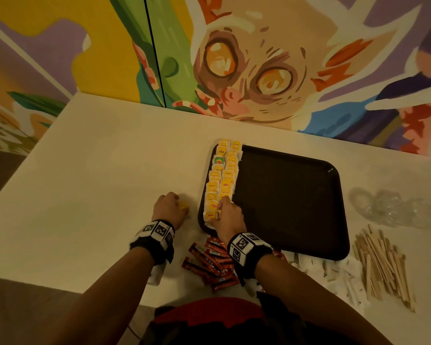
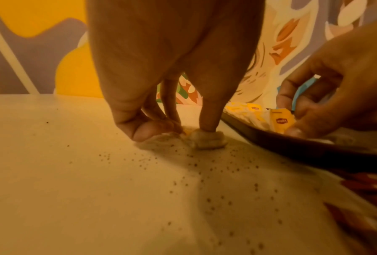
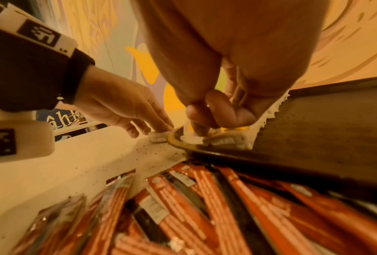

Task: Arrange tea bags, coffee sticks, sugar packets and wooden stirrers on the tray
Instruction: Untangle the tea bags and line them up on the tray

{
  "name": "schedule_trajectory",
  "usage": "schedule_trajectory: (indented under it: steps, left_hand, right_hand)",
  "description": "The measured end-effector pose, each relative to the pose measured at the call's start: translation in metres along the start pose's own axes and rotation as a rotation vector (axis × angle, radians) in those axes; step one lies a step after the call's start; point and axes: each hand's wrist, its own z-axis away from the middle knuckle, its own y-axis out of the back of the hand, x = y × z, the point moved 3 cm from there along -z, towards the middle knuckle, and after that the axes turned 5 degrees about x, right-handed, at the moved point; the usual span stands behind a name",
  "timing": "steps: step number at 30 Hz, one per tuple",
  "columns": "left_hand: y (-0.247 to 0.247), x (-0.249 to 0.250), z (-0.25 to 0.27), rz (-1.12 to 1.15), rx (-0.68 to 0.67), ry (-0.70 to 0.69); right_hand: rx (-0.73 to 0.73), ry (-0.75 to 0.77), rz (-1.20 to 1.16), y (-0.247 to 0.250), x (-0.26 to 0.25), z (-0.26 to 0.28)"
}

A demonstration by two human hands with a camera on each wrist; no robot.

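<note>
We're looking down on a white table (image 1: 90, 155) with a dark tray (image 1: 291, 202) sitting towards its right side. Two columns of yellow tea bags (image 1: 222, 180) run along the tray's left edge, overlapping from far end to near end.

Our right hand (image 1: 228, 215) is down at the near end of those columns, fingers curled, thumb and fingertips pinching a tea bag at the tray's near-left corner; from the left wrist camera we see a yellow tag (image 2: 281, 120) caught between thumb and fingers just above the tray rim.

Over on the left, our left hand (image 1: 168, 207) is on the bare table just beside the tray, touching a loose tea bag (image 2: 207, 139). Fingertips press down on its crumpled white paper, with a bit of yellow showing under them. Whether the fingers actually pinch it or only press, we can't tell for sure. Dark specks (image 2: 215, 172) are scattered on the tabletop around it.

Nearer to us, red coffee sticks (image 1: 212, 262) lie in a loose heap at the tray's near edge. Wooden stirrers (image 1: 381, 265) are piled on the table to the right, with white sugar packets (image 1: 334, 270) beside them and crumpled clear plastic (image 1: 388, 207) further back.
</note>
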Motion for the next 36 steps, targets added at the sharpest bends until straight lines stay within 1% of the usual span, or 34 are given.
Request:
schedule_trajectory:
  steps: [7, 10, 12, 14, 19, 22, 26, 29, 32, 36]
  left_hand:
    - [0.002, -0.003, -0.005, 0.026, -0.004, 0.057]
    - [0.002, -0.006, -0.005, 0.052, -0.004, 0.048]
    - [0.005, -0.005, -0.001, 0.079, 0.013, 0.012]
    - [0.009, -0.002, 0.005, 0.156, 0.027, -0.024]
    - [0.031, 0.015, 0.024, 0.34, 0.064, -0.229]
    - [0.047, 0.029, 0.037, 0.438, 0.027, -0.324]
    - [0.068, 0.049, 0.054, 0.494, -0.015, -0.478]
    - [0.079, 0.06, 0.062, 0.56, -0.026, -0.517]
    - [0.084, 0.064, 0.065, 0.658, -0.03, -0.504]
    - [0.083, 0.07, 0.069, 0.624, -0.041, -0.552]
  right_hand:
    - [0.009, -0.001, -0.106, 0.001, 0.008, 0.0]
    - [0.028, 0.022, -0.172, 0.005, 0.011, 0.0]
    - [0.034, 0.028, -0.233, 0.008, 0.012, 0.0]
    - [0.029, 0.061, -0.289, 0.011, 0.011, 0.002]
    - [-0.004, 0.233, -0.41, 0.025, -0.002, 0.007]
    - [-0.058, 0.276, -0.493, 0.036, -0.011, 0.008]
    - [-0.128, 0.356, -0.521, 0.05, -0.021, 0.007]
    - [-0.118, 0.405, -0.584, 0.058, -0.024, 0.008]
    - [-0.08, 0.415, -0.677, 0.065, -0.025, 0.012]
    - [-0.083, 0.403, -0.767, 0.07, -0.022, 0.014]
